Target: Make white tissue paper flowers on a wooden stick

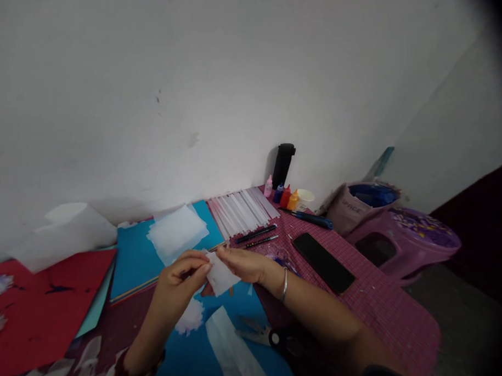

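Both hands meet over a blue sheet on a low table. My left hand and my right hand each pinch one small piece of white tissue paper, held between them in the air. The right wrist wears a thin bangle. Under the hands lie a white paper flower shape and a strip of white paper. Scissors rest just below my right forearm.
A stack of white tissue and several white strips lie behind the hands. Two pens, a black phone, a cutter, small paint bottles, a cup and a black flask stand right. Red paper left, purple stool right.
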{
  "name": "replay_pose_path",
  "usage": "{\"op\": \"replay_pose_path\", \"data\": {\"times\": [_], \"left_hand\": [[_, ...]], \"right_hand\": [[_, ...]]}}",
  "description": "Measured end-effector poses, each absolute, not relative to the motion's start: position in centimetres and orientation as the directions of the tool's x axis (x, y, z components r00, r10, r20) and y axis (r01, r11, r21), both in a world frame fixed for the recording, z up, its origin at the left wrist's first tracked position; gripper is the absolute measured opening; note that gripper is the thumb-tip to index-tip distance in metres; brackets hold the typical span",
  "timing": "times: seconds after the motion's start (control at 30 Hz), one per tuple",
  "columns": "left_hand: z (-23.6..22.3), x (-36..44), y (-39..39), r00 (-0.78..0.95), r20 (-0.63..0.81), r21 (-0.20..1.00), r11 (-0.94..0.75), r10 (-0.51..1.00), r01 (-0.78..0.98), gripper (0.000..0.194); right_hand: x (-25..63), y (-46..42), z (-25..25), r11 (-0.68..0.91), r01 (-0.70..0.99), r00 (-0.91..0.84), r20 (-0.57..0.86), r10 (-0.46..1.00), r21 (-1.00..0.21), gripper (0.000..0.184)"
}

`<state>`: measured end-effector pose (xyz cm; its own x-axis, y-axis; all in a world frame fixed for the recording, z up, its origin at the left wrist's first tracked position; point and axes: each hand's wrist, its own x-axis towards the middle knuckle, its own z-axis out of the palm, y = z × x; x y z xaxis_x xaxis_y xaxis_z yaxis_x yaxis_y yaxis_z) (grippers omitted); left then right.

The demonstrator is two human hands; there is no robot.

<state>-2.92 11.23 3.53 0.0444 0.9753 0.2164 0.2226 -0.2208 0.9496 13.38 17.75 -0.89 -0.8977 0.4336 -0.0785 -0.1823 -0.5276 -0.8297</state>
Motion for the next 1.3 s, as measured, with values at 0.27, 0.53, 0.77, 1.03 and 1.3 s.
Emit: {"op": "replay_pose_path", "data": {"times": [0.27, 0.53, 0.77, 1.03, 1.3], "left_hand": [[4.9, -2.4, 10.7, 0.170, 0.351, 0.745, -0.385, 0.921, 0.545, 0.016], [8.8, 0.4, 9.0, 0.531, 0.304, 0.318, -0.610, 0.791, 0.726, 0.040], [9.3, 1.8, 4.3, 0.422, 0.260, 0.656, -0.480, 0.868, 0.582, 0.015], [6.1, 1.2, -1.0, 0.185, -0.069, 0.993, 0.049, 0.980, 0.107, 0.022], [4.6, 2.7, -7.8, 0.294, 0.162, 0.707, -0.318, 0.942, 0.632, 0.015]], "right_hand": [[12.8, 17.9, 0.2, -0.674, -0.230, -0.870, -0.163, 0.466, -0.702, 0.071], [13.8, 17.1, 3.7, -0.740, -0.360, -0.848, -0.132, 0.513, -0.568, 0.060], [14.9, 10.8, 4.0, -0.739, -0.343, -0.844, -0.155, 0.514, -0.580, 0.058], [15.6, 4.1, 0.0, -0.733, -0.276, -0.906, -0.086, 0.414, -0.622, 0.058], [16.4, 0.2, -0.6, -0.780, -0.322, -0.881, -0.132, 0.454, -0.537, 0.055]]}}
